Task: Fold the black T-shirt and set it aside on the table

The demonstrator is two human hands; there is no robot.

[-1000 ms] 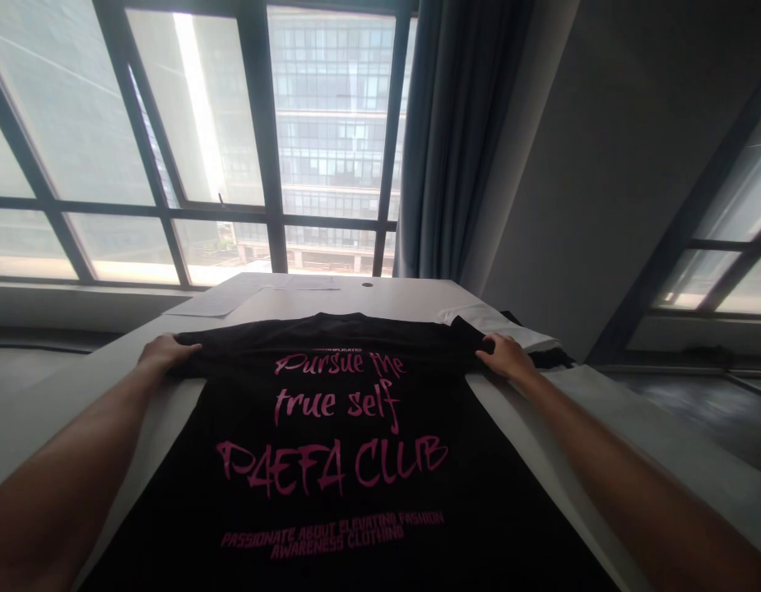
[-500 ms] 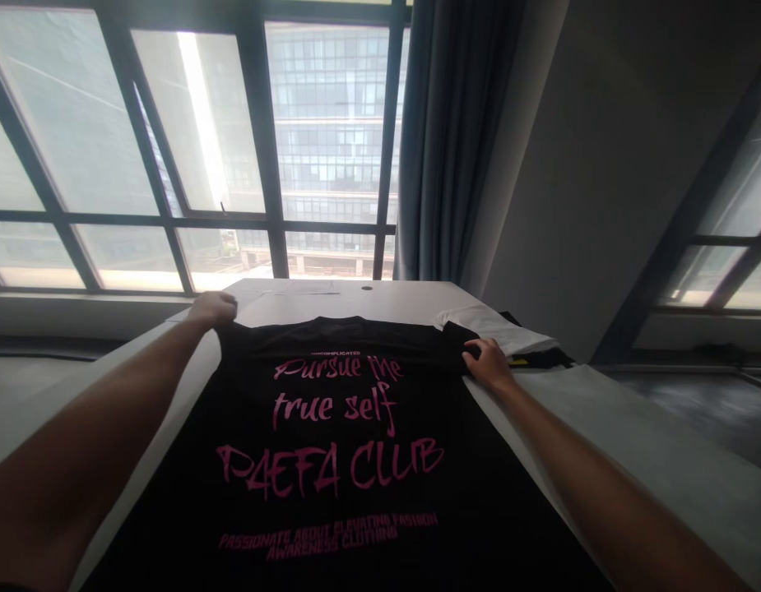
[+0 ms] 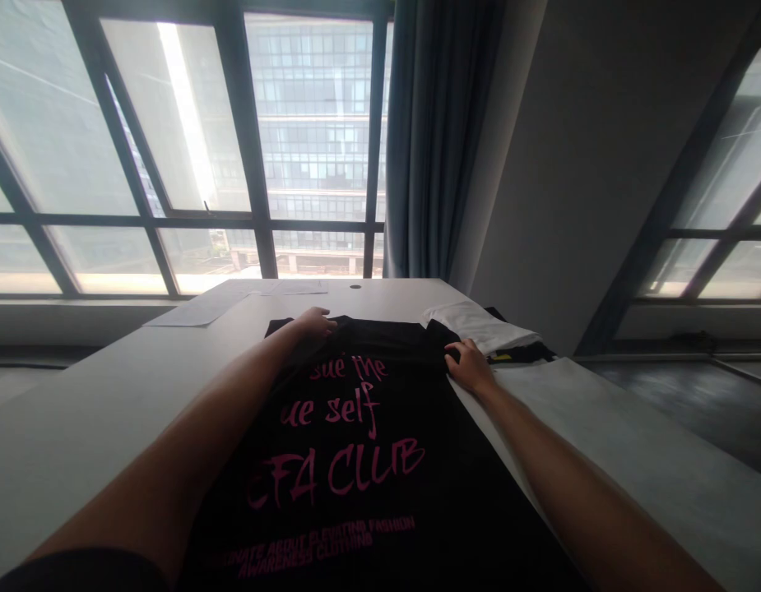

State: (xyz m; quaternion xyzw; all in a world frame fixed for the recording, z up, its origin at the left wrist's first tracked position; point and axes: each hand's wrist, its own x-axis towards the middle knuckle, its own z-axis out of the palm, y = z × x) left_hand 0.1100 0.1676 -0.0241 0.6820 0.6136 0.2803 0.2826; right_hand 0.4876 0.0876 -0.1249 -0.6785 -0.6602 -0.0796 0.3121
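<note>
A black T-shirt [image 3: 380, 493] with pink lettering lies flat on the white table [image 3: 109, 395], its far end away from me. My left hand [image 3: 312, 322] rests on the shirt's far edge near the middle, fingers curled over the cloth; whether it grips the cloth is unclear. My right hand [image 3: 470, 367] lies on the shirt's far right corner, fingers on the sleeve. My left forearm crosses over the left part of the print and hides it.
Folded white and black garments [image 3: 484, 329] are stacked at the table's far right. Sheets of paper [image 3: 201, 311] lie at the far left of the table. A round cable hole [image 3: 355, 287] sits near the far edge. Large windows and a curtain [image 3: 435, 140] stand behind.
My left hand has moved from the shirt's far left corner toward the middle, carrying the left side inward, so the shirt looks narrower. My right hand has barely shifted.
</note>
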